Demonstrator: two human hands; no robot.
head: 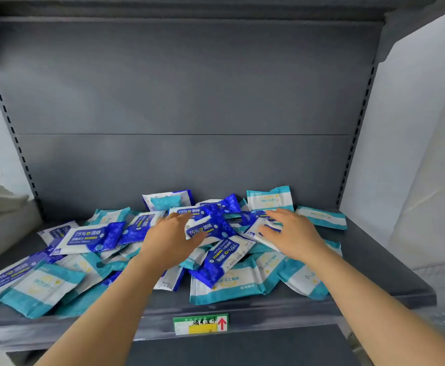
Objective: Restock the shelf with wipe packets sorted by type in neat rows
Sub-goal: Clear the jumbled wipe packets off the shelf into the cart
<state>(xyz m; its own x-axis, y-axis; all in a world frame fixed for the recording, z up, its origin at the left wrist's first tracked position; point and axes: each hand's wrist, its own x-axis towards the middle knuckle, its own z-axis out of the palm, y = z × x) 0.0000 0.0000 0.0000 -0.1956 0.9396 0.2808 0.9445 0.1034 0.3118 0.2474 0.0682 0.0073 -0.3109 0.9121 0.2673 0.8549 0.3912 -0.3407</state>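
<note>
A loose pile of wipe packets covers the grey shelf (369, 262). Two kinds are mixed: dark blue alcohol wipe packets (89, 237) and teal-and-white packets (42, 286). My left hand (171, 239) lies on the middle of the pile, thumb and fingers around the edge of a dark blue packet (208, 229). My right hand (292, 235) rests with spread fingers on a white-and-blue packet (255, 229) to the right of it. A teal packet (270, 198) leans against the back panel.
The shelf's grey back panel (184, 101) rises behind the pile, with slotted uprights at both sides. A green and yellow price tag (200, 323) sits on the front lip. White panels (411, 128) flank the right side; pale stacked material (2, 207) lies at the left.
</note>
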